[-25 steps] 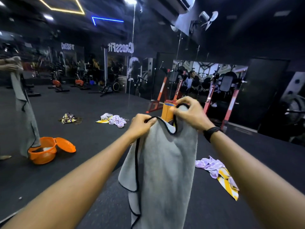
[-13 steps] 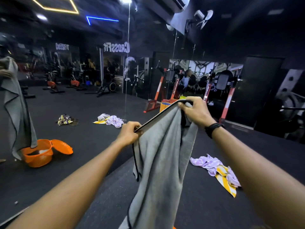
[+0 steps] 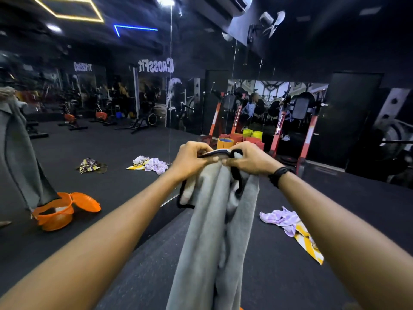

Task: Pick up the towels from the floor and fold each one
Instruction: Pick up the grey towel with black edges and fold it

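Observation:
A grey towel (image 3: 214, 231) with black trim hangs in front of me, doubled lengthwise. My left hand (image 3: 192, 159) and my right hand (image 3: 250, 161) pinch its top edge side by side, fingertips almost touching. On the dark floor to the right lie a crumpled lilac towel (image 3: 279, 218) and a yellow-striped towel (image 3: 308, 245), touching each other.
A mirror wall (image 3: 111, 130) on the left reflects the floor, an orange basket (image 3: 55, 213) with its lid open, more towels and my own towel. Orange weight racks (image 3: 306, 139) and coloured rolls (image 3: 225, 143) stand ahead by the back wall.
My hands were spread apart with the towel's top edge stretched between them; they have come together, folding the towel in half lengthwise.

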